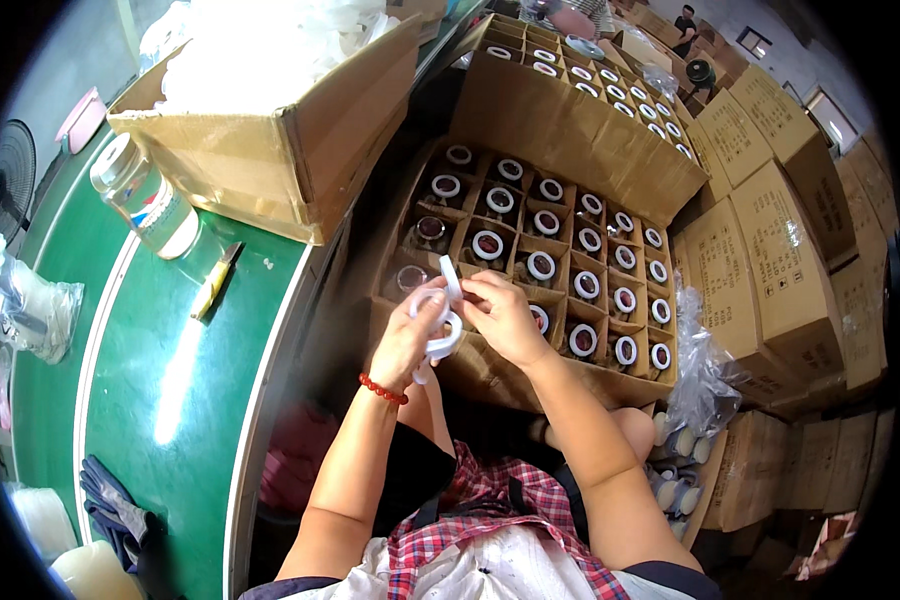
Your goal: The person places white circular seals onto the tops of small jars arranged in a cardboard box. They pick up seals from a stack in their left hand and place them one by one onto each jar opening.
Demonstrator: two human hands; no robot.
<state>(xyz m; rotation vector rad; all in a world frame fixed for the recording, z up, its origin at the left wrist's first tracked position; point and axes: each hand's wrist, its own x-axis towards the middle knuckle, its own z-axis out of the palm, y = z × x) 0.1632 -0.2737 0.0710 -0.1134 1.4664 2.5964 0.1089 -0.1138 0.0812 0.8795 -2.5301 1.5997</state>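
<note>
Several white plastic rings [444, 342] are gripped in my left hand [398, 345], which has a red bead bracelet on its wrist. The fingertips of my right hand [510, 318] pinch another white ring [451, 278], tilted on edge just above the left hand. Both hands are over the near left part of a divided carton [485, 372]. Glass jars stand upright in its cells, most topped with white rings like this jar [582, 340]. Beside my left hand, a jar [410, 278] and the one behind it [429, 232] show no white ring. My hands hide some nearby cells.
On the green workbench [120, 400] at left are an open carton [210, 165] of white pieces, a clear jar [145, 195], a yellow cutter [215, 282] and dark gloves [115, 505]. A second carton of jars stands behind. Stacked boxes [770, 270] and plastic film [700, 365] are at right.
</note>
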